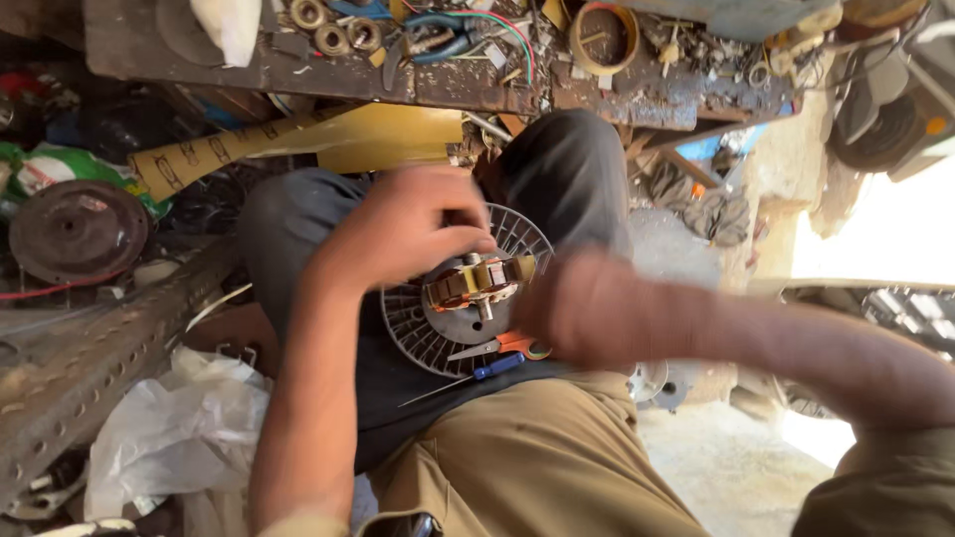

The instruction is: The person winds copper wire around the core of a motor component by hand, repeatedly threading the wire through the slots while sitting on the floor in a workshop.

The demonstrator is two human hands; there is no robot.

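Observation:
A round grey fan grille [413, 333] lies on my lap, with a small motor [477, 283] of copper windings and a metal shaft at its centre. My left hand [398, 229] reaches in from the lower left, and its fingers are pinched on the top of the motor. My right hand [587, 308] comes from the right and sits against the grille's right edge. It is blurred, so its grip is unclear. Orange-handled scissors [517, 343] and a blue-handled screwdriver [497, 366] rest on my lap just below the grille.
A rusty workbench [328, 75] at the top carries bearings [333, 40], blue-handled pliers [443, 45], wires and a tape ring [603, 38]. A yellow cardboard strip [298, 139], a rusty disc [78, 231], a perforated metal angle [90, 368] and a white plastic bag [174, 428] lie at the left.

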